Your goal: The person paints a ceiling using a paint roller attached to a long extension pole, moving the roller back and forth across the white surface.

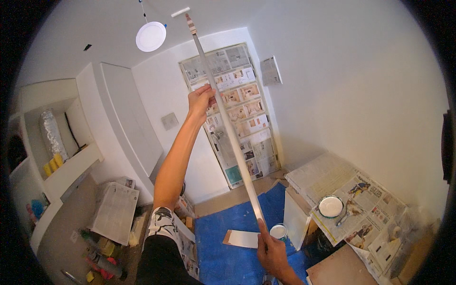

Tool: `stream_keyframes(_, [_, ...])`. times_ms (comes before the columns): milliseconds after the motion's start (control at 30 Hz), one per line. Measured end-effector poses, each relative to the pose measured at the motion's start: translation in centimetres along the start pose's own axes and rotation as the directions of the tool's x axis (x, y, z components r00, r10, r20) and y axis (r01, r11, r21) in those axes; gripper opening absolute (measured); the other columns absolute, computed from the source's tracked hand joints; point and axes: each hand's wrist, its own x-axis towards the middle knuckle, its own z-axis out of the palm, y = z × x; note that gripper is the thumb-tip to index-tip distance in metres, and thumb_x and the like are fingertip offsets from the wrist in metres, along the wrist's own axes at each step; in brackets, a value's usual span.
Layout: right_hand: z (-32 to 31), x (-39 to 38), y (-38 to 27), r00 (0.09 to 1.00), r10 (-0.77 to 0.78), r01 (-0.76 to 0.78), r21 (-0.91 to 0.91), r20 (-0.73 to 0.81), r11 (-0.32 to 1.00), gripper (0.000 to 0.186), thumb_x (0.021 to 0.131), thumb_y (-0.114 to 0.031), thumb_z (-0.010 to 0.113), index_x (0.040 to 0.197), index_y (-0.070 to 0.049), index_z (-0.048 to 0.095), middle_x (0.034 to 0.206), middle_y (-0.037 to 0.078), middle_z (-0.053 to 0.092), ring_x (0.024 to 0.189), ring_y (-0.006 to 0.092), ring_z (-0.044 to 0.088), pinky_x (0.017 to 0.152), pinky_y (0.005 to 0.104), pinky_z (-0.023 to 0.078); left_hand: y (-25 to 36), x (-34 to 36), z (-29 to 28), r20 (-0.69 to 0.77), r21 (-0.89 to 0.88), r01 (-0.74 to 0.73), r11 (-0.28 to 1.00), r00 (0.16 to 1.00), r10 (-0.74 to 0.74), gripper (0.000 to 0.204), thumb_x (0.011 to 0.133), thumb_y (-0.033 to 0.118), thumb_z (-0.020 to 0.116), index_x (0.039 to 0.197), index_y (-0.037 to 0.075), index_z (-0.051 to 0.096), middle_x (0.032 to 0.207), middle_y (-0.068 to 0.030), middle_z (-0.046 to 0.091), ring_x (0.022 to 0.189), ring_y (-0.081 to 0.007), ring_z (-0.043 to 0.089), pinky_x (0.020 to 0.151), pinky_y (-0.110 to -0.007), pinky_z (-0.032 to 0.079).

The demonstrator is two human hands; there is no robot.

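A long pale pole (pixel 232 133) slants up toward the ceiling, with a small white paint roller (pixel 180 12) at its far end. The roller is at the ceiling; whether it touches cannot be told. Raised high, my left hand (pixel 203 100) is closed on the upper part of the pole. Lower down, my right hand (pixel 271 249) wraps around the pole's near end. Beyond it on the floor are a paint can (pixel 278 231) with white in it and a white board (pixel 242 239) with a brown end.
A round ceiling light (pixel 151 36) hangs on a wire left of the roller. Newspaper covers the door (pixel 242 118). An open container of white paint (pixel 330 206) stands on a newspaper-covered surface (pixel 370 190) at right. Blue sheeting (pixel 213 232) lies on the floor. Shelves (pixel 61 128) line the left.
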Motion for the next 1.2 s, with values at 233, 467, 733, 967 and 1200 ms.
stream_keyframes(233, [3.5, 12.4, 5.4, 0.993, -0.104, 0.107, 0.051, -0.057, 0.993, 0.058, 0.085, -0.007, 0.051, 0.139, -0.014, 0.029, 0.060, 0.019, 0.055, 0.053, 0.0348, 0.058, 0.051, 0.0428, 0.047, -6.6, 11.5, -1.3, -0.015, 0.033, 0.024, 0.999, 1.000, -0.023, 0.033, 0.080, 0.000, 0.053, 0.110, -0.013, 0.052, 0.097, -0.0177, 0.063, 0.080, -0.0247, 0.066, 0.075, -0.032, 0.055])
stream_keyframes(467, [4.3, 15.6, 8.2, 0.995, -0.076, 0.080, 0.064, -0.058, 0.995, 0.057, 0.085, -0.007, 0.053, 0.137, -0.014, 0.032, 0.060, 0.019, 0.056, 0.053, 0.0339, 0.059, 0.051, 0.0420, 0.047, -9.6, 13.3, -1.3, -0.034, 0.043, 0.009, 0.999, 0.999, -0.007, 0.034, 0.079, 0.001, 0.055, 0.111, -0.011, 0.052, 0.097, -0.0168, 0.063, 0.080, -0.0240, 0.066, 0.074, -0.031, 0.054])
stream_keyframes(733, [0.9, 3.4, 7.4, 0.974, -0.160, 0.152, -0.057, -0.162, 0.987, 0.050, 0.084, -0.003, 0.054, 0.132, -0.010, 0.043, 0.051, 0.013, 0.050, 0.040, 0.0186, 0.049, 0.041, 0.0310, 0.039, -2.2, 0.8, 2.1, 0.022, 0.031, -0.073, 0.997, 0.997, 0.072, 0.036, 0.081, 0.005, 0.059, 0.112, -0.011, 0.052, 0.097, -0.0146, 0.064, 0.079, -0.0195, 0.065, 0.068, -0.027, 0.052])
stream_keyframes(967, [-3.1, -14.2, 7.5, 0.981, -0.120, 0.092, -0.179, -0.154, 0.980, 0.047, 0.083, -0.010, 0.057, 0.128, -0.017, 0.048, 0.073, 0.018, 0.060, 0.053, 0.0334, 0.056, 0.046, 0.0411, 0.043, 7.6, -12.8, 6.9, 0.050, -0.019, -0.116, 0.993, 0.992, 0.117, 0.040, 0.081, 0.003, 0.060, 0.116, -0.012, 0.048, 0.098, -0.0140, 0.064, 0.081, -0.0157, 0.064, 0.065, -0.024, 0.051])
stream_keyframes(1200, [-8.8, -26.5, 3.1, 0.979, 0.009, -0.034, -0.119, -0.205, 0.992, 0.043, 0.082, -0.009, 0.057, 0.124, -0.017, 0.053, 0.069, 0.016, 0.059, 0.048, 0.0285, 0.052, 0.045, 0.0384, 0.042, 13.3, -23.6, 10.0, 0.046, -0.024, -0.064, 0.998, 0.997, 0.065, 0.042, 0.082, 0.004, 0.062, 0.118, -0.010, 0.048, 0.100, -0.0138, 0.064, 0.082, -0.0163, 0.064, 0.065, -0.025, 0.052])
